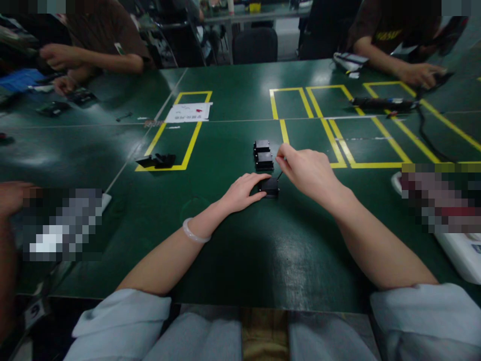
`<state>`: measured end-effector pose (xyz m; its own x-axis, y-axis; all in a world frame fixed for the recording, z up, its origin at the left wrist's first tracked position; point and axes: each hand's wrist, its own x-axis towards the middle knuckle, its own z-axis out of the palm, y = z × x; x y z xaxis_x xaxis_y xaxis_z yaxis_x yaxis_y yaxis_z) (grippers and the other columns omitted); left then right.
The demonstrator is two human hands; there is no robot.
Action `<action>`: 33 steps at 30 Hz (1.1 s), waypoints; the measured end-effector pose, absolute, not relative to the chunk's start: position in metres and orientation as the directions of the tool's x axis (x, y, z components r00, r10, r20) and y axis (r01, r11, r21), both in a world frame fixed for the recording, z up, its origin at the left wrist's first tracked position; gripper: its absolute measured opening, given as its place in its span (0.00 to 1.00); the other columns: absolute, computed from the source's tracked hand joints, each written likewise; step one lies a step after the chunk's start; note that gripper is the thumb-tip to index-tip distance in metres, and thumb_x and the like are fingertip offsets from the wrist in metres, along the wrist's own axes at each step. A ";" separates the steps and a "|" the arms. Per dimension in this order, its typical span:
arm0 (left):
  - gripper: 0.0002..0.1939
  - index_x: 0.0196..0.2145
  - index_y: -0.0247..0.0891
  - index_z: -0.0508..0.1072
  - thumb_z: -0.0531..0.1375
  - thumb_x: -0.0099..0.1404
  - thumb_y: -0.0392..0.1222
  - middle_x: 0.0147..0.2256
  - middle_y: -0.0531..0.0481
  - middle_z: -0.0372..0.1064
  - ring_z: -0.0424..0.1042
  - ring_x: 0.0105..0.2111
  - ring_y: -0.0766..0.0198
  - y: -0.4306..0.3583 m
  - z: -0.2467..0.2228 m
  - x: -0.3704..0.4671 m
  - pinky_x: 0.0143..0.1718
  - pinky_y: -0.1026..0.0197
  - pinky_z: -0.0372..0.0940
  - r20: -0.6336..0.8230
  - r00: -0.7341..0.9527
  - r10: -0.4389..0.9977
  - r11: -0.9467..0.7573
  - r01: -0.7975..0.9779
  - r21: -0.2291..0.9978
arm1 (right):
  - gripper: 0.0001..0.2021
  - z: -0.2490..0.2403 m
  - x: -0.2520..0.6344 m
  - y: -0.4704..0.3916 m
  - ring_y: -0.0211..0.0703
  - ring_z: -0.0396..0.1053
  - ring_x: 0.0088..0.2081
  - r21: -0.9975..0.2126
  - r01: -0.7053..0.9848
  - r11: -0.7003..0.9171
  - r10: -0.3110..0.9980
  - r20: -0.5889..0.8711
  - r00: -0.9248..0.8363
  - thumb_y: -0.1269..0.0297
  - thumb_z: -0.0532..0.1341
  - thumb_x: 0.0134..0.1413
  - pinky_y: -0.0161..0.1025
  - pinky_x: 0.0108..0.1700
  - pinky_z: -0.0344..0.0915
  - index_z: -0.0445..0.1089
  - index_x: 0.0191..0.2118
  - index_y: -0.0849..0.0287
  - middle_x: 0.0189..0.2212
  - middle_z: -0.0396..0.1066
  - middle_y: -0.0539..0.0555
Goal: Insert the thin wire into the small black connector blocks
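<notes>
A small black box-shaped part (269,187) lies on the green table in front of me, with little tabs at its corners. My left hand (242,193) grips it from the left, fingers on the far side and thumb on the near side. My right hand (308,168) is closed in a pinch on a thin dark rod (280,175), which slants down to the box's far right corner. Its tip is too small to make out. Just beyond stand two similar black boxes (265,158), one behind the other and close together.
Yellow tape outlines (192,145) mark the green table (233,265). Inside the left one lie a white paper sign (189,112) and black parts (158,160). A dark cabled tool (387,104) lies far right. White-edged devices flank me. Other people's hands (423,75) are across the table.
</notes>
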<state>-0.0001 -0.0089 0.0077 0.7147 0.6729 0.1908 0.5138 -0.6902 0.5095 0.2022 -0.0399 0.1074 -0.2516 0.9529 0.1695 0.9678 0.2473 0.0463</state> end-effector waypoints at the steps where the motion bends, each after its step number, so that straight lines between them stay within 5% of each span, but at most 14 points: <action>1: 0.25 0.62 0.40 0.63 0.56 0.71 0.49 0.56 0.42 0.68 0.67 0.53 0.51 -0.009 0.008 0.000 0.54 0.50 0.62 0.189 0.715 0.673 -0.689 0.514 0.511 | 0.18 0.107 0.202 -0.040 0.46 0.72 0.31 0.041 0.968 0.248 0.954 0.165 -0.252 0.59 0.42 0.68 0.38 0.28 0.44 0.65 0.50 0.57 0.34 0.77 0.58; 7: 0.25 0.62 0.42 0.62 0.56 0.71 0.49 0.55 0.43 0.69 0.68 0.52 0.52 -0.009 0.007 -0.001 0.53 0.51 0.63 0.193 0.713 0.674 -0.688 0.512 0.514 | 0.17 0.109 0.203 -0.041 0.45 0.71 0.34 -0.020 0.961 0.277 0.949 0.164 -0.270 0.62 0.43 0.67 0.38 0.29 0.46 0.63 0.53 0.58 0.40 0.78 0.58; 13: 0.25 0.62 0.40 0.63 0.56 0.71 0.49 0.55 0.43 0.69 0.68 0.52 0.52 -0.009 0.007 -0.001 0.53 0.51 0.62 0.201 0.713 0.672 -0.692 0.510 0.511 | 0.18 0.108 0.202 -0.042 0.46 0.72 0.32 -0.007 0.960 0.278 0.944 0.189 -0.272 0.54 0.45 0.68 0.38 0.28 0.43 0.66 0.48 0.57 0.33 0.77 0.56; 23: 0.24 0.62 0.41 0.62 0.56 0.71 0.48 0.55 0.43 0.69 0.68 0.52 0.52 -0.009 0.007 -0.001 0.53 0.51 0.63 0.198 0.711 0.675 -0.689 0.513 0.511 | 0.16 0.108 0.203 -0.041 0.44 0.72 0.31 -0.002 0.961 0.278 0.942 0.198 -0.272 0.62 0.45 0.67 0.38 0.27 0.42 0.65 0.51 0.57 0.35 0.77 0.56; 33: 0.24 0.62 0.40 0.62 0.56 0.71 0.49 0.55 0.42 0.69 0.67 0.52 0.51 -0.008 0.006 -0.001 0.53 0.51 0.62 0.207 0.718 0.665 -0.701 0.504 0.505 | 0.18 0.105 0.201 -0.039 0.45 0.72 0.31 0.041 0.972 0.233 0.956 0.172 -0.237 0.58 0.42 0.69 0.38 0.28 0.43 0.65 0.51 0.57 0.34 0.77 0.56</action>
